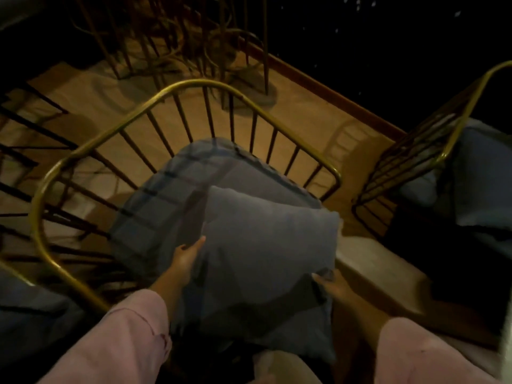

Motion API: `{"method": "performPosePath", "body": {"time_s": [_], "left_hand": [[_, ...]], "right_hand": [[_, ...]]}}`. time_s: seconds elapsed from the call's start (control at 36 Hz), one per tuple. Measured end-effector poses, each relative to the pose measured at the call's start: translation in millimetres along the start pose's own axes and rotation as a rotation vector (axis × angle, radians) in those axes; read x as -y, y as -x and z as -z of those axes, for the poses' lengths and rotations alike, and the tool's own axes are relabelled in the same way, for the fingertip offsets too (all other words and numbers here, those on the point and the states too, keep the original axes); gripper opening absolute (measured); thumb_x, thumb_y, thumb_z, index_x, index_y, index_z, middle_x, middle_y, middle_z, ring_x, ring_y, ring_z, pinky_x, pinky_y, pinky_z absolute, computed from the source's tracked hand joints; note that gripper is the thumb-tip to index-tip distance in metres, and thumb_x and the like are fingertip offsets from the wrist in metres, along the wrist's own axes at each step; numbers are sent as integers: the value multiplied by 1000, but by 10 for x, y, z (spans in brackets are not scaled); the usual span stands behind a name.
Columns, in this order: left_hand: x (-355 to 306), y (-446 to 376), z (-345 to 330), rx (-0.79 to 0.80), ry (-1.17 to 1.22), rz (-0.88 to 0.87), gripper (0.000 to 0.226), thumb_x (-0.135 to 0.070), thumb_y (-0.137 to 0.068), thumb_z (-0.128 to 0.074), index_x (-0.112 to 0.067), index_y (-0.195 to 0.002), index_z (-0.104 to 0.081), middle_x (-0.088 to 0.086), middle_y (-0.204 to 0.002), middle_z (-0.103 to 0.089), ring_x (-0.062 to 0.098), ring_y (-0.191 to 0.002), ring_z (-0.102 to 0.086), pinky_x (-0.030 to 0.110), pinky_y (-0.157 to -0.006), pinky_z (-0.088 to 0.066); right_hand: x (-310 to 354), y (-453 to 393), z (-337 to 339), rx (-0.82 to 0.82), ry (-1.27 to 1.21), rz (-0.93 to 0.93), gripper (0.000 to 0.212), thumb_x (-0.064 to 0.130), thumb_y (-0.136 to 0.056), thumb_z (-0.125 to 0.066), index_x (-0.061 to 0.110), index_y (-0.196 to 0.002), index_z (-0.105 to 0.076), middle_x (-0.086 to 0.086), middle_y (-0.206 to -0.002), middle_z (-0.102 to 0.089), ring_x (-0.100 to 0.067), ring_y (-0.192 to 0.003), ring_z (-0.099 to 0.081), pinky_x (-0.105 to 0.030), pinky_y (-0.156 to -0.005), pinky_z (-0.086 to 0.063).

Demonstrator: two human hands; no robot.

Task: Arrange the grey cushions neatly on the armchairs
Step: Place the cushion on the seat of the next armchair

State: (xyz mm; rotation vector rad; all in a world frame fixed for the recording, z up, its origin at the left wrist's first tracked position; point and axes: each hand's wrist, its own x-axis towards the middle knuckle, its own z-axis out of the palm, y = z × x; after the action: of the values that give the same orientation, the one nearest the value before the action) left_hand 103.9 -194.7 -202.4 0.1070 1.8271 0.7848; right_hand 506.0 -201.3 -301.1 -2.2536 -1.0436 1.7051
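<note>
Head view | left hand [188, 259] and right hand [332, 284] grasping grey cushion [266, 245], fingers clenched on both edges | lower upright against armchair [194, 87] back, centred on seat cushion [171, 189]

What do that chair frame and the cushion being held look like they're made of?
Chair frame: probably metal tube with a brass or gold finish, judging by its thin curved rail, slim dark spindles and dull sheen. Cushion, held by the left hand and right hand: soft grey matte woven fabric that creases and sags.
</note>
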Motion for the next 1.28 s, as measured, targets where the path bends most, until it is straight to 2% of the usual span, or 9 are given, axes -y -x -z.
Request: {"method": "performPosePath", "body": {"time_s": [0.14,0.19,0.25,0.39,0.5,0.72,1.0,1.11,1.28], "left_hand": [[101,-255,-266,19,-31,25,50,-33,-76,-79,-8,-115,-61,16,-121,-66,33,-109,-64,48,-98,-51],[198,-418,-296,50,-73,45,81,-51,-64,-83,-12,-128,-54,10,-128,-62,31,-113,-61,47,-100,-49],[297,-582,-299,60,-113,52,104,-68,-49,-82,-20,-135,-48,4,-130,-59,29,-115,-60,49,-102,-47],[354,-677,-402,44,-129,38,84,-59,-68,-76,-20,-136,-45,0,-121,-54,24,-108,-56,41,-97,-47],[364,-745,-301,67,-70,65,101,-70,-45,-83,-14,-126,-59,1,-120,-67,23,-106,-65,43,-99,-50],[582,-325,-66,-63,147,6,90,-66,-53,-80,-15,-124,-63,2,-116,-70,22,-102,-66,37,-92,-51],[818,-164,273,-147,572,15,95,-78,-59,-70,-30,-138,-49,-3,-134,-62,24,-120,-61,46,-104,-45],[850,-206,231,-136,697,-35,86,-72,-64,-72,-33,-137,-50,-3,-134,-62,23,-121,-61,47,-106,-44],[902,-408,129,-99,742,27,89,-69,-60,-77,-29,-136,-53,0,-131,-64,24,-118,-63,48,-104,-46]], "right_hand": [[266,23,10,-19,-109,39,139,89,-31,-70,7,-141,-49,-13,-141,-55,-34,-130,-52,-49,-106,-44],[219,-79,35,-53,-140,23,145,90,-25,-68,7,-142,-47,-12,-143,-54,-33,-130,-52,-44,-105,-45],[277,-71,65,-55,-162,-9,140,85,-29,-75,10,-143,-46,-11,-146,-52,-33,-131,-52,-46,-104,-46],[404,-103,84,-17,-191,-75,122,75,-40,-81,17,-142,-48,-3,-140,-56,-28,-125,-56,-42,-98,-49],[558,-116,93,-28,-206,-88,77,50,-78,-72,20,-144,-46,-6,-149,-48,-32,-136,-46,-42,-102,-42],[1094,148,196,-113,-80,74,100,58,-61,-73,19,-148,-39,-7,-152,-44,-31,-139,-42,-36,-102,-38],[2726,-144,-146,130,229,480,98,60,-70,-76,25,-150,-33,4,-152,-43,-19,-136,-45,-40,-109,-42],[3154,-309,-435,186,311,561,84,47,-78,-76,23,-149,-36,10,-137,-47,-5,-117,-44,-23,-95,-39],[3305,-624,-739,261,422,562,89,64,-68,-76,28,-144,-46,4,-144,-54,-19,-130,-52,-40,-108,-44]]}}
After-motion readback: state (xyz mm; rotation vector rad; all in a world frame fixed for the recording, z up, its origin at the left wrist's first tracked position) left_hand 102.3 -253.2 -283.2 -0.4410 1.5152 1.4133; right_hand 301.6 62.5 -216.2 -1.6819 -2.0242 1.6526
